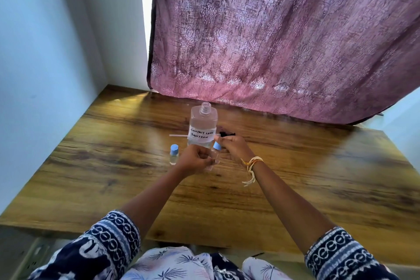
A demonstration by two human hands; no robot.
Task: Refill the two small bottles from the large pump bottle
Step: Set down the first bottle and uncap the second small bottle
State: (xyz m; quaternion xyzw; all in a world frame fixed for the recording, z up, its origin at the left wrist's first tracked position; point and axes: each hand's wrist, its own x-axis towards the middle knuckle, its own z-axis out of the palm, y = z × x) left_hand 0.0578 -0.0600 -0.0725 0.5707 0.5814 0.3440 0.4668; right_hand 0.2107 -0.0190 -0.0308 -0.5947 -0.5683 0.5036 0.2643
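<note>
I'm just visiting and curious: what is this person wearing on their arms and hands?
Both hands are bare, left hand and right hand. Short navy sleeves carry white looped patterns. Yellow and white thread bands circle the right wrist, loose ends dangling.

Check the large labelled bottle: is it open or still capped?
Open. The large bottle stands upright with its bare threaded neck exposed; the pump head and its tube lie on the table behind it.

You have one large bottle [203, 124] on the table [295, 166], neck open. Two small bottles: one [174, 154] standing, one [213, 157] in your grip. Two blue caps, one per small bottle. One pump head [225, 133], detached.
</note>
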